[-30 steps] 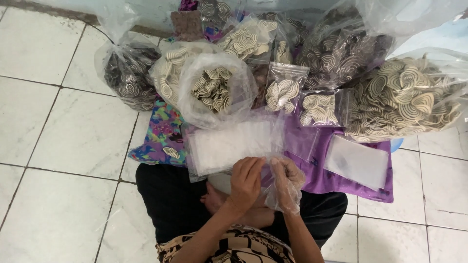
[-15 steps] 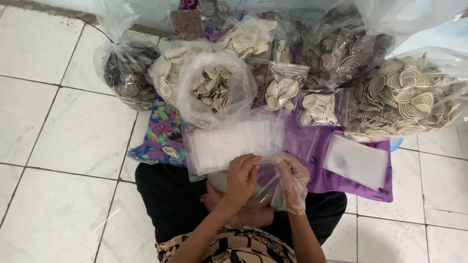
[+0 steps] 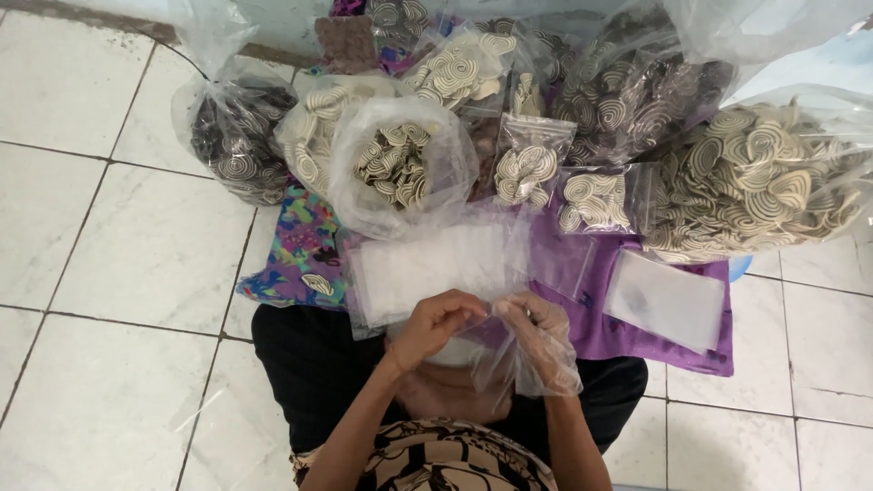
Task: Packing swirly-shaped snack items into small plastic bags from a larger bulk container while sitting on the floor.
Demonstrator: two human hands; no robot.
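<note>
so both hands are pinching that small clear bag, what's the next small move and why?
Probably pull the bag's mouth open. The left hand and the gloved right hand both pinch the top edge of the small clear bag, which looks flat and empty, while the open bag of spiral snacks sits just ahead.

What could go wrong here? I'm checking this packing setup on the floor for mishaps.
The left hand and the gloved right hand pinch a thin clear pouch at its top edge; the loose glove may weaken that grip, so the pouch could slip or tear. The open bag of spiral crackers stands just beyond the stack of empty pouches; a reach could tip it. One cracker already lies loose on the patterned cloth.
</note>
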